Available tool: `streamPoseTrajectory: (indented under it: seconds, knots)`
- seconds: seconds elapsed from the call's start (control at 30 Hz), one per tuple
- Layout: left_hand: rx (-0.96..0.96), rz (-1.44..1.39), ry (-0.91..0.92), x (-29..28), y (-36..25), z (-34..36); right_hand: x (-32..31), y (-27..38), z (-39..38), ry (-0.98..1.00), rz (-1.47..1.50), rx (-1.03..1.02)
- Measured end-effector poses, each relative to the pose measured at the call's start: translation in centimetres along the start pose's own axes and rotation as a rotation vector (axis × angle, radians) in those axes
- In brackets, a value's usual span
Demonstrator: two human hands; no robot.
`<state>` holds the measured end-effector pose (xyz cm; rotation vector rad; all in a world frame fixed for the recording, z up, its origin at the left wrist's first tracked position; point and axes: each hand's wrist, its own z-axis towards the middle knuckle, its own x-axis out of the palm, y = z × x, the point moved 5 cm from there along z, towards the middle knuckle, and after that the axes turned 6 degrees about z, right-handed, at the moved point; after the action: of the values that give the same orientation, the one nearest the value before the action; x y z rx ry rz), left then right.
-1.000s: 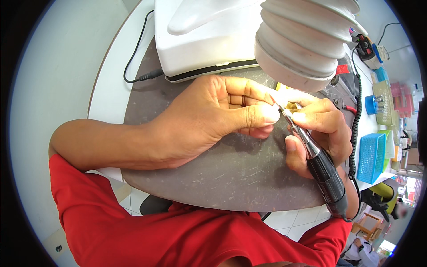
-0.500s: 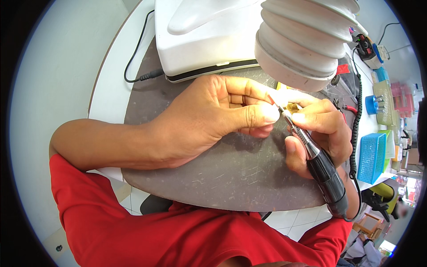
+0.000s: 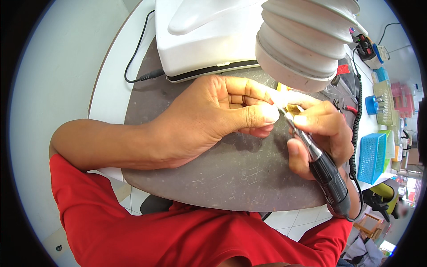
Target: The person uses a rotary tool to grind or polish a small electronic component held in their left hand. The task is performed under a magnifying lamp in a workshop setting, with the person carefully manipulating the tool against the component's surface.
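My right hand (image 3: 324, 133) is closed around a rotary handpiece (image 3: 328, 174), a black grip with a ribbed silver nose. The tool slants up and left, its tip against the fingertips of my left hand (image 3: 209, 116). Thumb and forefinger of that left hand are pinched together; whatever they hold is too small and too brightly lit to make out. Just behind the tip, a yellowish thing (image 3: 292, 109) shows between the hands, partly covered by my right fingers. From the handpiece's rear end a black cord (image 3: 354, 168) runs up in a coil.
Over my hands hangs a ribbed white hose nozzle (image 3: 299, 66). A white machine (image 3: 209, 49) with a black cable stands behind my left hand on the grey work mat (image 3: 222, 182). At the right are a blue basket (image 3: 372, 158), red-handled pliers (image 3: 350, 108) and a blue holder (image 3: 371, 105).
The handpiece and my right hand have shifted slightly to the right, and the tip sits a little lower against the left fingertips. My left hand has hardly moved.
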<state>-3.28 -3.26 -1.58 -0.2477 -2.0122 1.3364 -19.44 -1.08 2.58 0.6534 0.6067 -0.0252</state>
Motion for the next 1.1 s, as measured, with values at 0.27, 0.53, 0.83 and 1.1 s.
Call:
streamPoseTrajectory:
  seconds: [0.27,0.53,0.83,1.1]
  knots:
    - [0.018,-0.024,0.022,0.09,-0.01,0.03,0.01,0.07,0.00,0.035,0.006,-0.014]
    - [0.022,-0.028,0.022,0.09,0.18,0.05,0.03,-0.10,-0.20,0.029,0.018,0.016]
    - [-0.011,-0.003,-0.026,0.10,-0.29,-0.24,-0.27,-0.14,-0.49,0.002,0.071,0.036]
    - [-0.009,0.009,-0.026,0.04,-0.29,-0.28,0.00,0.04,-0.20,0.006,0.041,0.026]
